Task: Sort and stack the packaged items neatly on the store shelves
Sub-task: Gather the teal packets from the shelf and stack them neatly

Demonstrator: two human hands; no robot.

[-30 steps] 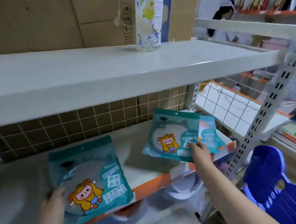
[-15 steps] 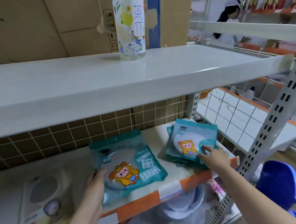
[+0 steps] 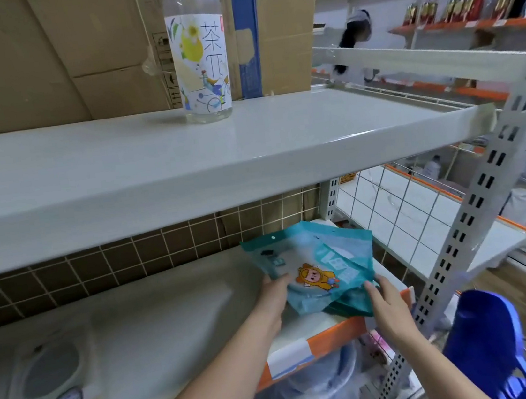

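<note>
Left hand [image 3: 272, 293] is seen gripping the top teal plastic packet with a cartoon figure [image 3: 314, 268] at its left edge; the right hand [image 3: 385, 297] presses with nearly straight fingers on the teal pile's near corner, at the right end of the lower white shelf [image 3: 177, 317]. Teal packets are judged largely gathered, edges unsquared. One pale yellow flat packet [image 3: 52, 398] lies well apart at the left, judged unsorted.

Bright, even overhead light; soft glare on upper shelf [image 3: 247, 141]; motion blur throughout; wide-angle bending at edges.
</note>
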